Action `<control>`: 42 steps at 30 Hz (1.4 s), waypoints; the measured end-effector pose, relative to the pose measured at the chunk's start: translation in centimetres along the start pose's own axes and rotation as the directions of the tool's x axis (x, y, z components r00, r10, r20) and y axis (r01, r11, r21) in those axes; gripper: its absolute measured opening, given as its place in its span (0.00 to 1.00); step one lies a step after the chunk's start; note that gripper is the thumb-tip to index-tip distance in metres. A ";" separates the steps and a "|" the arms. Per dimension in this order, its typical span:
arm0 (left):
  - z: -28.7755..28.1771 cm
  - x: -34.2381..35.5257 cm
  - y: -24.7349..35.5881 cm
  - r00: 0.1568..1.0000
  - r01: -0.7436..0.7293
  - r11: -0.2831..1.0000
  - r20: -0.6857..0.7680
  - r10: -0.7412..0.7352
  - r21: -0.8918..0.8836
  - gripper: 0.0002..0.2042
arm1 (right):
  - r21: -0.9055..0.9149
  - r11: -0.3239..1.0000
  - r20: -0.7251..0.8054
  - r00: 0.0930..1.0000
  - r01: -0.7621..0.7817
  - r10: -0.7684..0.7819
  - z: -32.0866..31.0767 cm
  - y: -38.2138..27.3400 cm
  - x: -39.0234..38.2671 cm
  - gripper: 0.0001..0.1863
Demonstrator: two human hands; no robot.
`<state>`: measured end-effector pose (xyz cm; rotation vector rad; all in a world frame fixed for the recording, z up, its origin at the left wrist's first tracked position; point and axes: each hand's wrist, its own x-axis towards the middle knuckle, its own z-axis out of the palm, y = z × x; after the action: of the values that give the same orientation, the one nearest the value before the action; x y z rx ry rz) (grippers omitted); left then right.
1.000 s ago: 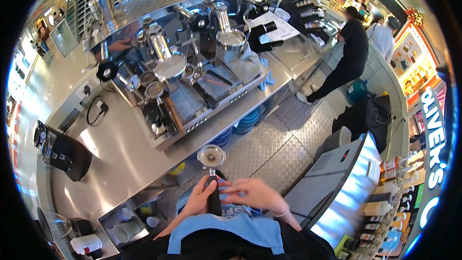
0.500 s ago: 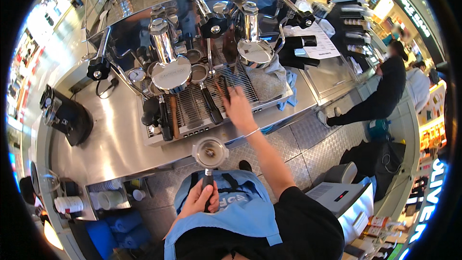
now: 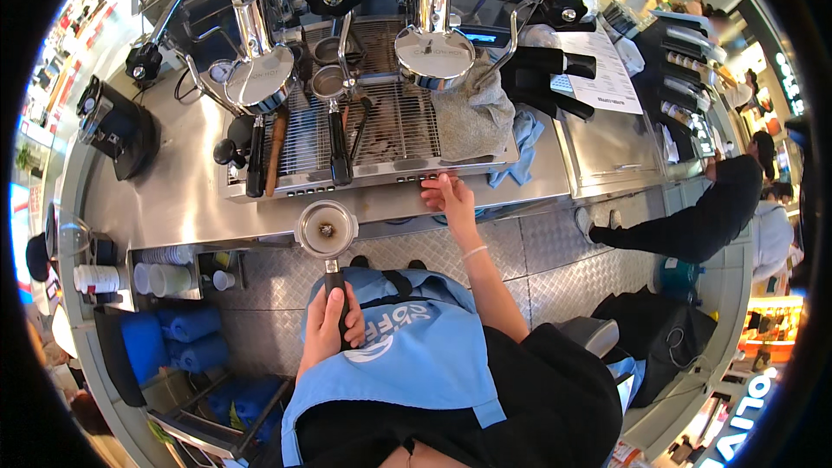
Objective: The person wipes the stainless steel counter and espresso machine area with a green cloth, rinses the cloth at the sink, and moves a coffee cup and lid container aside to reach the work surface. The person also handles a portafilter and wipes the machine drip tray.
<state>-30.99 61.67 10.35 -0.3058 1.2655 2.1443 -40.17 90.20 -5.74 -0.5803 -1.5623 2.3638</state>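
Filter holder (image 3: 328,237) points lengthwise from me toward the coffee machine (image 3: 390,121), handle (image 3: 335,281) clamped in my left grip (image 3: 323,328), while my empty right grip (image 3: 453,200), loosely apart, is farther right beside the machine's front.

On the counter (image 3: 186,199), the espresso machine (image 3: 435,59) stands between an appliance (image 3: 117,130), at left, and a paper sheet (image 3: 598,78), at right. On the drip tray (image 3: 390,134), at right, lies a cloth (image 3: 472,117). In front is the portafilter (image 3: 327,230) in the left hand (image 3: 332,321); the right hand (image 3: 452,204) perhaps touches the espresso machine.
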 end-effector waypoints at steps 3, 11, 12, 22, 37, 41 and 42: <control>1.2 -0.2 -0.6 1.000 0.000 1.000 -0.019 0.001 0.017 0.14 | 0.010 1.000 0.017 1.000 -0.022 0.022 -1.3 1.9 2.2 0.16; 3.5 0.2 -1.5 1.000 -0.013 0.996 -0.010 0.013 0.086 0.12 | 0.068 0.986 0.306 0.938 0.150 -0.164 -5.1 4.8 3.9 0.14; 3.8 0.2 -1.6 1.000 -0.001 0.998 -0.017 0.002 0.061 0.10 | -0.133 0.988 0.261 0.964 0.081 -0.044 -5.1 5.2 4.1 0.14; 4.1 1.5 -1.0 0.987 0.123 0.970 0.080 -0.142 0.208 0.10 | 0.171 0.970 0.171 0.965 0.171 -0.200 -2.9 4.5 3.1 0.11; 1.0 3.1 -0.1 0.972 0.073 0.991 0.215 -0.096 0.113 0.15 | 0.122 0.985 0.194 0.970 0.123 -0.145 -3.4 3.7 2.5 0.12; 0.7 3.3 0.1 0.972 0.070 0.991 0.216 -0.093 0.110 0.15 | 0.101 0.992 0.140 0.987 0.070 -0.083 -3.5 3.8 2.7 0.10; 0.7 3.4 0.2 0.973 0.070 0.992 0.213 -0.090 0.101 0.15 | 0.099 0.992 0.137 0.986 0.078 -0.091 -3.3 4.1 2.7 0.10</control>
<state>-33.66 63.53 9.20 -0.0794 1.2010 1.9836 -41.02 92.44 -11.18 -0.3268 -1.4901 2.4448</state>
